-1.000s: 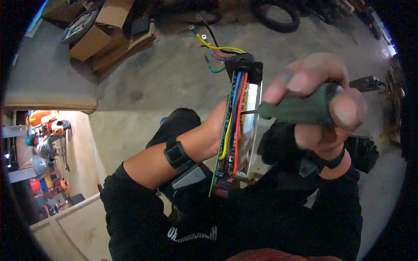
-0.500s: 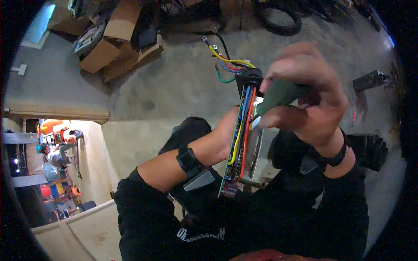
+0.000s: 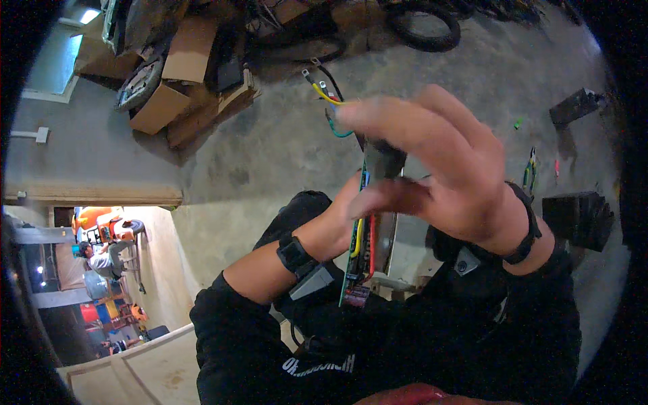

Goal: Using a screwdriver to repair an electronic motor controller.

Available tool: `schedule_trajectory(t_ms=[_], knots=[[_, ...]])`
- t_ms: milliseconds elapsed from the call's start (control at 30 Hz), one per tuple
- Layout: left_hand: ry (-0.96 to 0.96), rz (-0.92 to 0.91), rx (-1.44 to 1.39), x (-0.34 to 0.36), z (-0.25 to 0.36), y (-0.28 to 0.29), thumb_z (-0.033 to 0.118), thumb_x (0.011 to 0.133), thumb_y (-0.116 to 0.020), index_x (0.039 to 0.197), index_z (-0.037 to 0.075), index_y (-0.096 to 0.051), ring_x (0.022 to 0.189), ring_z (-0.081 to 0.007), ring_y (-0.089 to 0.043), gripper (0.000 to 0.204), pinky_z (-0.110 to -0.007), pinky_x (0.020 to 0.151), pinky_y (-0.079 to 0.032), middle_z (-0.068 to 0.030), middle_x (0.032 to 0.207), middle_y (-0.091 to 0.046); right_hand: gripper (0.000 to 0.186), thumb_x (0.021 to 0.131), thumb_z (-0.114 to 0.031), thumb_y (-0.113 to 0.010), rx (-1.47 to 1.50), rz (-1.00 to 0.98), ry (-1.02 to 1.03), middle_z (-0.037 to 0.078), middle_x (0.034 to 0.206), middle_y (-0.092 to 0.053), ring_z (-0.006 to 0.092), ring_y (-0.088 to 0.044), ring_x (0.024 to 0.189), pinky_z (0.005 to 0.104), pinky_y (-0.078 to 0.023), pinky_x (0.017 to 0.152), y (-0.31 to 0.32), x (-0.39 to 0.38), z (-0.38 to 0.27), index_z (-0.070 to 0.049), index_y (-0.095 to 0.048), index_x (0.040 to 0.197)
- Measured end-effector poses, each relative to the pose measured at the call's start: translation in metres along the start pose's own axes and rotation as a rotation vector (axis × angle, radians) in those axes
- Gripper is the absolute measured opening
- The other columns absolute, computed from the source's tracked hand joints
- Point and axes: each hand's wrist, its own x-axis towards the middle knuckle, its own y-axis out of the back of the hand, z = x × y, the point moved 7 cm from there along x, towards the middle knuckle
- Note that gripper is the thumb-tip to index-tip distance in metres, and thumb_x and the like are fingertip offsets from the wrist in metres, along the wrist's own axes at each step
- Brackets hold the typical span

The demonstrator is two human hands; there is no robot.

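Note:
My left hand (image 3: 334,223) holds a narrow circuit board (image 3: 356,260) from its left side, its fingers mostly hidden behind it. Yellow and red wires (image 3: 372,250) run along the board. From its far end come loose leads (image 3: 317,88) in yellow, black and teal, some tipped with metal lugs. My right hand (image 3: 445,162), blurred by motion, reaches over the board's far part. Between its thumb and fingers sits a dark, soft-edged piece (image 3: 388,160), its kind unclear. The hand covers the board's upper end.
Cardboard boxes (image 3: 192,50) and a tyre (image 3: 424,27) lie at the back. On the floor at right are pliers (image 3: 530,169), a small red item (image 3: 557,169) and black boxes (image 3: 576,214). Through a doorway at left, a person (image 3: 104,258) sits by an orange motorcycle (image 3: 101,226).
My right hand has moved left across the board's far end, now covering it and part of the leads. The dark piece has shifted left with it. My left hand still holds the board.

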Motion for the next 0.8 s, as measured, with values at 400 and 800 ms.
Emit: schedule_trajectory(t_ms=[400, 800], knots=[[0.049, 0.173, 0.112, -0.009, 0.002, -0.023, 0.034, 0.096, -0.042, 0.114, 0.005, -0.052, 0.090, -0.0207, -0.063, 0.036, -0.035, 0.080, -0.053, -0.0102, 0.105, -0.060, 0.045, 0.073, -0.021, -0.074, 0.158, 0.029, 0.120, 0.014, 0.101, -0.064, 0.0259, -0.063, 0.083, 0.0329, -0.050, 0.072, -0.003, -0.001, 0.006, 0.001, -0.060, 0.110], [-0.006, -0.055, 0.061, -0.001, 0.007, -0.017, 0.035, 0.095, -0.045, 0.118, 0.003, -0.048, 0.097, -0.0207, -0.061, 0.040, -0.034, 0.085, -0.051, -0.0113, 0.112, -0.058, 0.031, 0.086, -0.014, -0.061, 0.258, -0.014, 0.125, 0.022, 0.120, -0.053, 0.0263, -0.056, 0.106, 0.0326, -0.047, 0.082, -0.005, 0.003, 0.012, 0.002, -0.057, 0.113]])
